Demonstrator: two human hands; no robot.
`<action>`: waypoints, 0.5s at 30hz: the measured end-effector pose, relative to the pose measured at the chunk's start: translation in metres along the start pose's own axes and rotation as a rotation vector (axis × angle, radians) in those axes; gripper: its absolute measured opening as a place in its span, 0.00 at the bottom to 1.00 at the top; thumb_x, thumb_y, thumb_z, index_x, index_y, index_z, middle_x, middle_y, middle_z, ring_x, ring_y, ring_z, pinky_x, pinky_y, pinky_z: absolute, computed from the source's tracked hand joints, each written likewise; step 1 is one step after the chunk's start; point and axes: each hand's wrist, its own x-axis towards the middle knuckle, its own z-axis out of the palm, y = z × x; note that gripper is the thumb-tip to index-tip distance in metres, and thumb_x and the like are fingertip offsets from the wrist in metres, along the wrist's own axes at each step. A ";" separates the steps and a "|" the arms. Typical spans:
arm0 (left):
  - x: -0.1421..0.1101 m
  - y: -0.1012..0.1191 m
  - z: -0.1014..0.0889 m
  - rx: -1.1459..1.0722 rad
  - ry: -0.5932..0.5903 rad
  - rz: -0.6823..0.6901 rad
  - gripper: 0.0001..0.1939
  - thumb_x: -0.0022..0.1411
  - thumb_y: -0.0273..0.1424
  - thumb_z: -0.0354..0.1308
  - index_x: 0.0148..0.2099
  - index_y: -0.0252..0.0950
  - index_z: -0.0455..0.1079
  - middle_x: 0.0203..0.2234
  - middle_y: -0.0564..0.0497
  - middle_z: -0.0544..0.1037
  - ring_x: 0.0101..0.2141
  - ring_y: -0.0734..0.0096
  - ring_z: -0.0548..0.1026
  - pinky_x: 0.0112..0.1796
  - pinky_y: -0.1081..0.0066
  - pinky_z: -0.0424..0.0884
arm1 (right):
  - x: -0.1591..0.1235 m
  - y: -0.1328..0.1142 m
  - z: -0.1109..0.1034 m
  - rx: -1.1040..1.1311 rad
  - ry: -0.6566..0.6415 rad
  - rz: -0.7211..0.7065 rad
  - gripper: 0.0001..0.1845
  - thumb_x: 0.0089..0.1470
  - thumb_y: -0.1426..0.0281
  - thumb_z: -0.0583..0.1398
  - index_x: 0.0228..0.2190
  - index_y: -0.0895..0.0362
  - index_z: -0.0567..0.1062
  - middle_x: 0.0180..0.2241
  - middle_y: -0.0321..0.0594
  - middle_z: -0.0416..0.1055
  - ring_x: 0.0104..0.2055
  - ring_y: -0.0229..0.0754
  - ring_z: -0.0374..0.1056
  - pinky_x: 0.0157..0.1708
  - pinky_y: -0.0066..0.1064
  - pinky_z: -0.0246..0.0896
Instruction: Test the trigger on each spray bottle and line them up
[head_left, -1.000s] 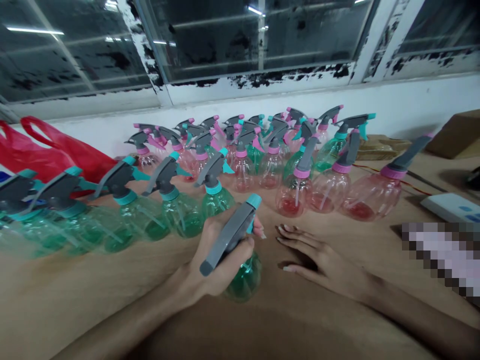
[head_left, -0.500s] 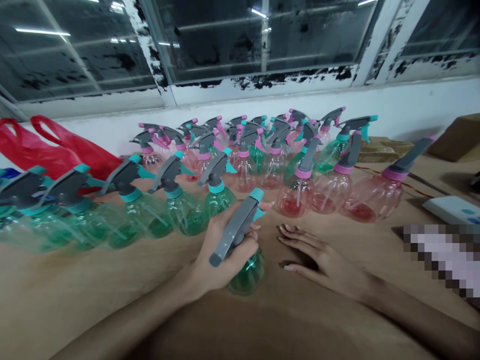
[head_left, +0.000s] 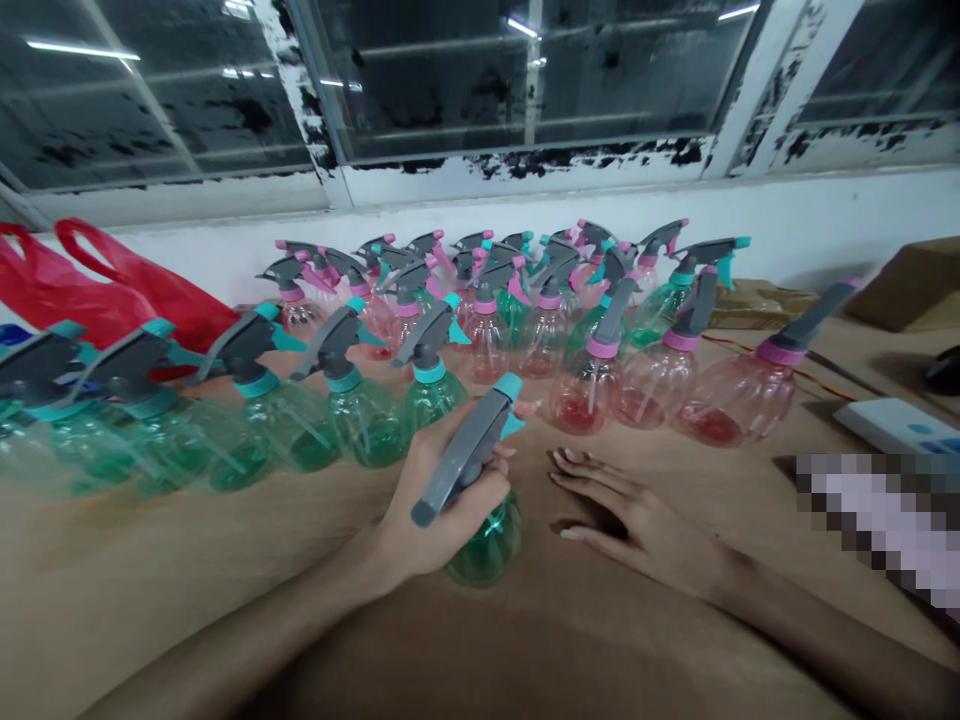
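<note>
My left hand [head_left: 435, 500] is wrapped round the neck of a green spray bottle [head_left: 486, 545] with a grey trigger head and teal nozzle. The bottle stands on the brown table [head_left: 187, 560] just in front of me. My right hand [head_left: 630, 515] lies flat on the table to the right of that bottle, fingers stretched out, holding nothing. Behind the held bottle a row of green spray bottles [head_left: 360, 420] runs off to the left.
Several pink spray bottles [head_left: 592, 395] crowd the back of the table under the window wall. A red plastic bag [head_left: 97, 295] lies at far left. A white device [head_left: 896, 425] and a cardboard box [head_left: 911, 285] sit at the right.
My left hand has shifted the green bottle slightly away from me and a bit more upright. The right hand has stayed flat in place.
</note>
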 end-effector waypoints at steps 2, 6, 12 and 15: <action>0.000 -0.001 0.000 0.006 0.004 -0.002 0.20 0.51 0.25 0.51 0.47 0.42 0.68 0.30 0.52 0.76 0.30 0.67 0.76 0.33 0.68 0.72 | 0.000 0.000 0.000 -0.004 -0.003 0.001 0.29 0.57 0.56 0.55 0.57 0.53 0.61 0.60 0.40 0.58 0.62 0.45 0.51 0.60 0.45 0.50; 0.000 -0.001 0.000 0.000 -0.003 0.003 0.21 0.51 0.25 0.51 0.49 0.42 0.68 0.30 0.53 0.76 0.30 0.68 0.76 0.32 0.70 0.72 | 0.000 0.001 0.000 0.003 -0.001 0.001 0.29 0.56 0.56 0.55 0.57 0.52 0.61 0.60 0.39 0.58 0.62 0.46 0.51 0.60 0.45 0.50; 0.001 0.001 0.001 -0.011 -0.015 -0.022 0.20 0.51 0.26 0.50 0.48 0.41 0.67 0.27 0.54 0.74 0.25 0.70 0.73 0.29 0.71 0.70 | 0.000 0.001 0.001 0.005 0.019 -0.001 0.29 0.56 0.56 0.55 0.57 0.51 0.61 0.59 0.40 0.59 0.62 0.47 0.52 0.59 0.46 0.51; 0.001 0.001 0.000 -0.022 -0.015 -0.034 0.20 0.51 0.26 0.51 0.48 0.41 0.67 0.26 0.54 0.73 0.24 0.71 0.72 0.28 0.71 0.69 | 0.000 0.000 0.000 0.024 0.029 -0.014 0.28 0.56 0.57 0.55 0.57 0.51 0.61 0.59 0.41 0.60 0.61 0.47 0.53 0.59 0.46 0.51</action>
